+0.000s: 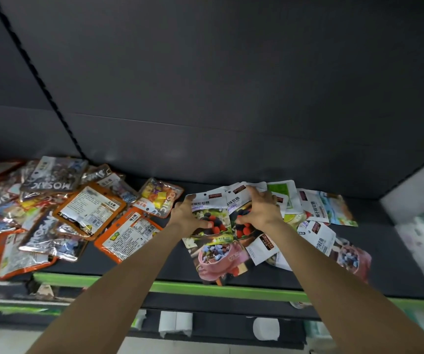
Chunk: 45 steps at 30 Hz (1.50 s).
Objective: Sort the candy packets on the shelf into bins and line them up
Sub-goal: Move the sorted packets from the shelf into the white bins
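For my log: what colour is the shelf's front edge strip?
Bright green, on the shelf's front edge strip, clearest in the head view.

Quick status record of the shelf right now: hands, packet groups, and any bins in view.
left hand: grips a berry-picture packet
right hand: grips the next berry-picture packet
white packets: loose overlapping spread around both hands
orange and foil packets: jumbled heap, left part of the shelf
bins: none in view
lined up: not yet
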### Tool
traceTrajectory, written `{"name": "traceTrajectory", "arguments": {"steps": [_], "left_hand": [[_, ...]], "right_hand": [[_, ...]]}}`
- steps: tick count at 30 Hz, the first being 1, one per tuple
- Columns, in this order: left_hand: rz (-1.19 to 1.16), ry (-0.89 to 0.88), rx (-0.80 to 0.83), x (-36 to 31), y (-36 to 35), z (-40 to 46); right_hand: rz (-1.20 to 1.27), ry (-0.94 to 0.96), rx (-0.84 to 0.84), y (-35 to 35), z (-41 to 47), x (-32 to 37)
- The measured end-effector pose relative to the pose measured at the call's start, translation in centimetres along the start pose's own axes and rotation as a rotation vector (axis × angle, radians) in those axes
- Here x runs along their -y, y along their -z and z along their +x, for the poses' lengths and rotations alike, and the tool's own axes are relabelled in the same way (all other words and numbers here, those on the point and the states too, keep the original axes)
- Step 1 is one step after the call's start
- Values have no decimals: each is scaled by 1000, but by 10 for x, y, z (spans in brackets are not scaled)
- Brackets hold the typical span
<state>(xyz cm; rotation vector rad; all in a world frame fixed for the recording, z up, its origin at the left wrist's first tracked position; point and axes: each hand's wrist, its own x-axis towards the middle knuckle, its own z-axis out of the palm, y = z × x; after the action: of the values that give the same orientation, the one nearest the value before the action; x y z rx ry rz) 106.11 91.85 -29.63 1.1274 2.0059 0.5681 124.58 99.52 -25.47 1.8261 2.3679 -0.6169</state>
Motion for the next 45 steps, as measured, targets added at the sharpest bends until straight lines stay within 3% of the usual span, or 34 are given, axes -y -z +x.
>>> {"name": "traceTrajectory", "arguments": {"steps": [3,7,14,19,23,27,35,42,45], "left_hand": [[26,2,18,-3,0,-1],[44,24,8,-5,2,0],[-306,97,-172,-13,3,11],[-483,-47,-250,-29,8,10],[-406,-222,-260,-48,18,-13],[-294,-374,-392,-64,38,-53],[-120,-489,-635,-37,114,-123],[-181,-379,-784,57,211,-173],[-105,-363,-832,108,259,-199]], "right_hand": [[230,-117,-87,4,5,2],[352,-70,-98,16,6,0],[414,-37,-355,40,-24,-27],[394,-66,-345,51,-33,-31],[320,46,-357,52,-43,-25],[343,104,-426,61,-63,-11],[465,289,-466,68,-104,61],[485,460,-415,47,-135,186],[507,503,-406,28,-150,254]]}}
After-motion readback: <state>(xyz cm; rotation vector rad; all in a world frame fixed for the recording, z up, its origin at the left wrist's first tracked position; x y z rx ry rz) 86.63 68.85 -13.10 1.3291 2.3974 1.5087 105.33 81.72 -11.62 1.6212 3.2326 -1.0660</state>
